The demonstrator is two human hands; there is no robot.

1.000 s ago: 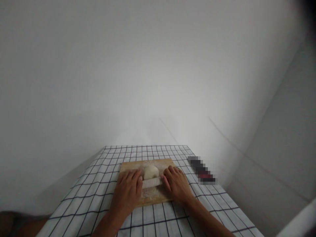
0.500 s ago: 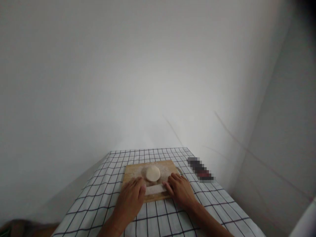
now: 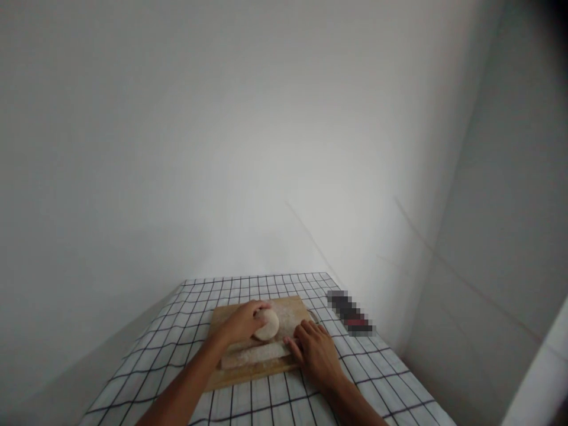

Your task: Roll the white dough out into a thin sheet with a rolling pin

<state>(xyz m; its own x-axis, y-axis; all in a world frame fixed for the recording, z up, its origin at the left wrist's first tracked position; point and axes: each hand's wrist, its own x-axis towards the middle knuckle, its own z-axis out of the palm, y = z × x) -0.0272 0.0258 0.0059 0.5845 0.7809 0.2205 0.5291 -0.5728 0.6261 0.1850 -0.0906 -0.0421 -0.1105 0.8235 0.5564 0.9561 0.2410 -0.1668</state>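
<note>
One tablecloth (image 3: 266, 402) bears one board (image 3: 290, 313), one roller (image 3: 254, 355), one dough round (image 3: 270, 327).

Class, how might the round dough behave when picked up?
The dough, pale and smooth, is probably soft and apt to sag. Its flattened, disc-like shape makes rolling unlikely. Whitish powder on the board may keep it from sticking.

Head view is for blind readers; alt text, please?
A person's left hand touches a pale dough disc over a floured wooden board; the right hand rests on one end of a rolling pin. Checked cloth lies beneath.
</note>
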